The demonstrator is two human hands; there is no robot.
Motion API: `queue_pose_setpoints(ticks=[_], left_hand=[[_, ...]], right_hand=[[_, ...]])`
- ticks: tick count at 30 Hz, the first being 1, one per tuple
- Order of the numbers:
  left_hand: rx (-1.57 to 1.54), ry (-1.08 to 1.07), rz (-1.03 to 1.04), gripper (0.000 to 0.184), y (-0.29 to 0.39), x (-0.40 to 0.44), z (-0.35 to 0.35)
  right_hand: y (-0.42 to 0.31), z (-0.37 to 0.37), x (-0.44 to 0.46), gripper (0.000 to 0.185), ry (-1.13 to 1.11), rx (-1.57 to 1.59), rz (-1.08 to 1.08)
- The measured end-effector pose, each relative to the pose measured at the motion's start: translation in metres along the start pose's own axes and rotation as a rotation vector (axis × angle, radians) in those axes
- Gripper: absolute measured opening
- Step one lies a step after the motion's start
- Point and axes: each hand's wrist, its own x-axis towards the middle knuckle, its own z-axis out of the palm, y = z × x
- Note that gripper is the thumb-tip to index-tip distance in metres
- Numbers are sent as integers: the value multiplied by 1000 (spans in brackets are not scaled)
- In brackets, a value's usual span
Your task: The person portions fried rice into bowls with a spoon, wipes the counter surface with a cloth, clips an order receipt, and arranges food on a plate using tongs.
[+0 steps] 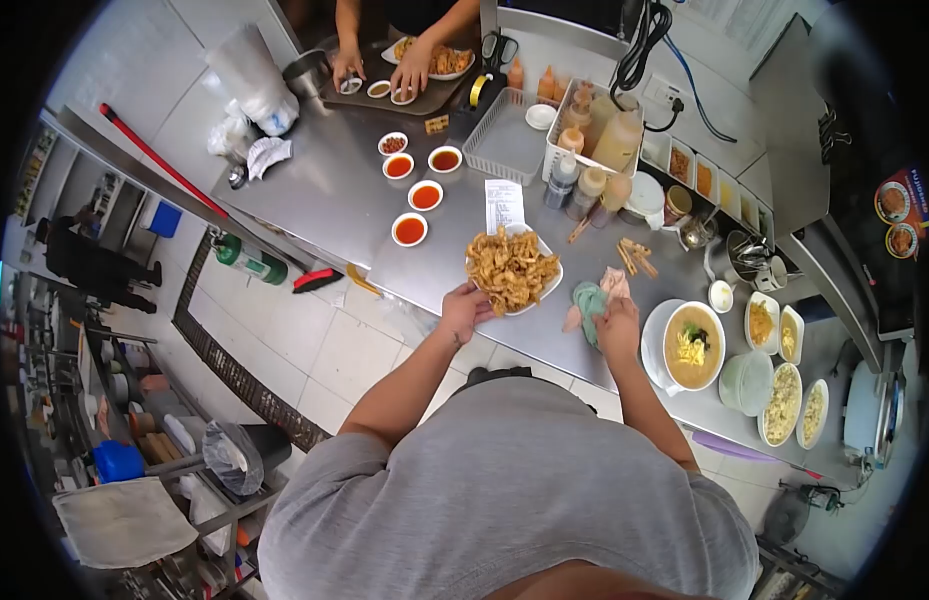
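My left hand (464, 312) grips the near left rim of a white plate (550, 288) heaped with golden fried pieces (511, 268). Closed on a crumpled green and pink cloth (588, 300), my right hand (618, 327) rests at the counter's near edge. A printed paper slip (504, 205) lies just behind the plate. To the right of my right hand stands a white bowl of soup (694, 345) with yellow and dark green toppings. Small cups of red-orange sauce (409, 230) sit left of the plate.
Across the counter, another person's hands (412, 70) touch small cups on a dark tray (439, 97). Squeeze bottles (561, 178) and a white basket (504, 135) stand at the back. Clothespins (639, 257), a lidded container (746, 382) and oval dishes (780, 405) occupy the right.
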Motion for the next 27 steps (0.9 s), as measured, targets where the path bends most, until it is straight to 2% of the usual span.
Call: queue_pose_setpoints(ticks=[7,9,11,13,14,16,17,18,21,24,27], left_hand=[[-3,119,-7,35,14,-15,-14],[55,139,16,33,39,-33,-23],[-53,128,103,28,53,-21,-56],[18,214,124,28,94,-23,-74],[-15,250,152,27,107,-10,-94],[-58,307,224,28,141,11,-129],[-67,258,262,29,158,28,-151],[-82,305,278,28,174,42,-168],[-128,418,281,21,217,100,-227],[-190,524,250,21,254,151,-271],[-248,506,197,24,278,204,-315]], right_hand=[[-5,-12,-1,26,-47,116,57],[4,-6,2,39,-66,117,32],[1,-2,1,52,-51,83,21],[-14,-4,8,63,13,12,5],[-12,4,8,67,-50,-78,-4],[-26,10,13,63,-66,-209,38],[-36,15,12,60,-78,-273,67],[-40,20,15,56,-72,-236,98],[-57,24,22,59,-117,-191,229],[-77,27,26,56,-64,-116,303],[-87,29,31,49,12,-137,380]])
